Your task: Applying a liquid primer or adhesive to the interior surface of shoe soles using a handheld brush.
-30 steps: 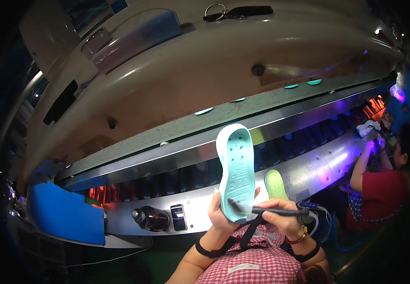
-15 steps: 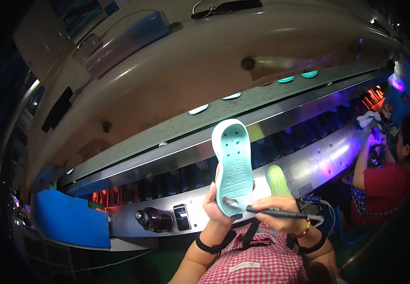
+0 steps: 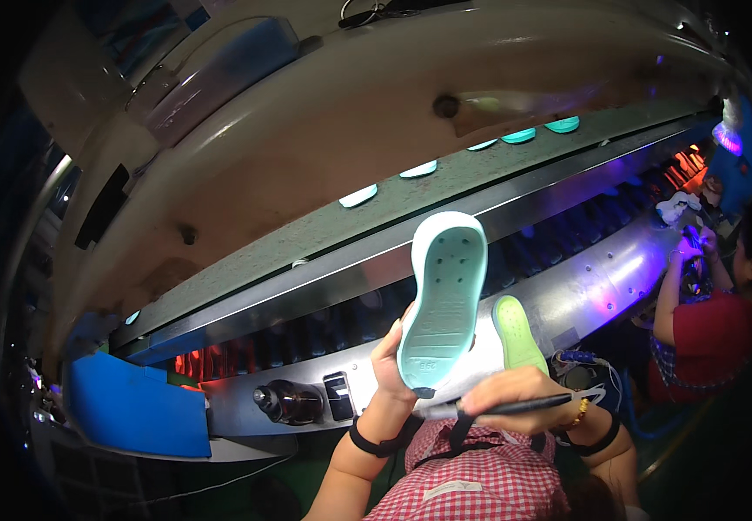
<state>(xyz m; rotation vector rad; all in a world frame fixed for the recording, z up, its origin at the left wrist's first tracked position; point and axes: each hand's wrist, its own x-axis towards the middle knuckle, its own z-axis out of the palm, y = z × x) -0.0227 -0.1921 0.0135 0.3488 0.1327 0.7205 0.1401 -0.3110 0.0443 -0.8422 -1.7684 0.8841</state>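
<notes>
My left hand (image 3: 390, 360) is closed round the left edge of a pale turquoise shoe sole (image 3: 447, 295), held upright with its hollow inner face toward me. Small dots show in its upper half and ridges lower down. My right hand (image 3: 515, 399) grips a brush (image 3: 528, 405) by its dark handle. The brush's head lies just below the sole's lower end; whether it touches the sole I cannot tell. Behind my right hand a lime-green sole piece (image 3: 519, 333) leans by the metal ledge.
A dark bottle (image 3: 289, 402) stands on the metal ledge (image 3: 228, 408) at left, beside a small rectangular switch (image 3: 338, 396). Beyond it runs a row of dark slats with a red glow. Several turquoise soles (image 3: 519, 135) lie on the grey belt. At right a person (image 3: 704, 334) in red works under violet light.
The brush has moved down off the sole's inner face to below its lower end. The turquoise sole has shifted right and tilted slightly. More soles show on the belt.
</notes>
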